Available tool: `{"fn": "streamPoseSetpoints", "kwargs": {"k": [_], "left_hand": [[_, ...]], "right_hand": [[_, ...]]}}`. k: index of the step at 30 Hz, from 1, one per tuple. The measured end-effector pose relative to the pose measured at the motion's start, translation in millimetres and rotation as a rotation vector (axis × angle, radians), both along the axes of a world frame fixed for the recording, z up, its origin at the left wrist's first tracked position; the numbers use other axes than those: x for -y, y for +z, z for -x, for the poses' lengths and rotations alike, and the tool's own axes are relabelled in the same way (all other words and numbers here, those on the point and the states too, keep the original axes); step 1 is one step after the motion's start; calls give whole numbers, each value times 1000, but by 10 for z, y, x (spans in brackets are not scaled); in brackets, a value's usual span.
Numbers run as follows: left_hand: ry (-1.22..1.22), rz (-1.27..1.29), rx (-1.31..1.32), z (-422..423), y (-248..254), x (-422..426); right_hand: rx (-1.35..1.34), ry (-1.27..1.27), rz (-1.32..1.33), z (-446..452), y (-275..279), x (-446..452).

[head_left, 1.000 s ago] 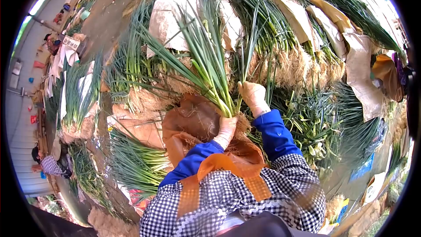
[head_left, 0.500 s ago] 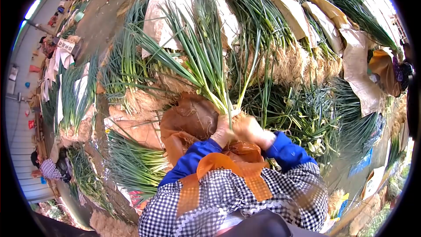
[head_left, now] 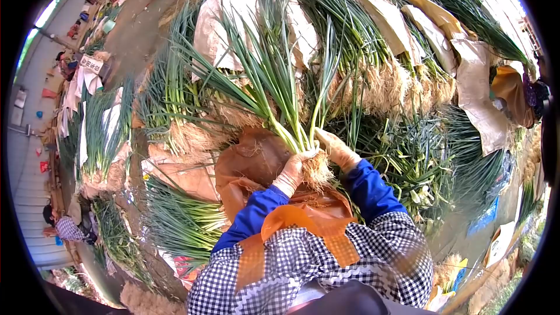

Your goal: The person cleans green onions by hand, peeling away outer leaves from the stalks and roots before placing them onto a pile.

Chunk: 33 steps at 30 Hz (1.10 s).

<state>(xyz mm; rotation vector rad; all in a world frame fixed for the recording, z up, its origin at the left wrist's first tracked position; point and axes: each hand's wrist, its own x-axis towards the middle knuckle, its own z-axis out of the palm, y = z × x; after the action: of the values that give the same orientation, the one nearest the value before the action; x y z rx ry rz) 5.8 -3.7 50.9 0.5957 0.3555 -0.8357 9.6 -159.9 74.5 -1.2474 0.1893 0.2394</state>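
A bunch of green onions (head_left: 280, 105) stands in front of me, leaves fanned up and away. My left hand (head_left: 295, 170) is closed around its white stem bases. The pale tangled roots (head_left: 317, 174) hang out below, between my two hands. At the right side of the bunch, my right hand (head_left: 338, 150) has its fingertips together against one stalk that leans apart from the others. Under the hands, an orange-brown apron (head_left: 254, 166) covers my lap.
Rows of rooted green onions (head_left: 379, 81) lie ahead, partly under pale sacks (head_left: 224, 26). Loose leaves (head_left: 396, 157) are heaped to my right. Another green onion pile (head_left: 181, 210) lies at my left. A person in a checked top (head_left: 69, 228) is at the far left.
My right hand has moved from the root end up to the stalk's side, uncovering the roots. The separate right-hand stalk stands more upright. My left hand still grips the bunch.
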Motion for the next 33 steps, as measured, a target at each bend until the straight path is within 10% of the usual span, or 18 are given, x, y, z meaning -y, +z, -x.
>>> {"fn": "streamPoseSetpoints", "kwargs": {"k": [5,7,9,11,13,15,17,23,25,28,33], "left_hand": [[16,255,-75,35,70,-73],[21,465,-225,30,5,-92],[-4,456,-216,38,-44,-112],[-39,427,-182,-2,13,-105],[-67,390,-169,70,17,-101],[-53,264,-79,59,21,-109],[-21,243,-93,94,42,-135],[-3,215,-141,78,67,-150],[-60,221,-126,72,143,-163],[-95,596,-105,44,793,-177],[53,1029,619,-293,1325,-283]], "right_hand": [[-160,-351,138,112,-316,125],[-283,-353,691,240,-846,613],[-317,309,1591,428,-974,971],[-272,534,1505,394,-479,774],[73,85,1147,266,-228,410],[-121,117,76,31,97,130],[78,153,-92,-123,-55,-51],[-49,-261,122,-20,-574,-279],[139,225,1180,146,-681,40],[-226,906,1636,206,-374,507],[26,25,1502,-618,154,960]]}}
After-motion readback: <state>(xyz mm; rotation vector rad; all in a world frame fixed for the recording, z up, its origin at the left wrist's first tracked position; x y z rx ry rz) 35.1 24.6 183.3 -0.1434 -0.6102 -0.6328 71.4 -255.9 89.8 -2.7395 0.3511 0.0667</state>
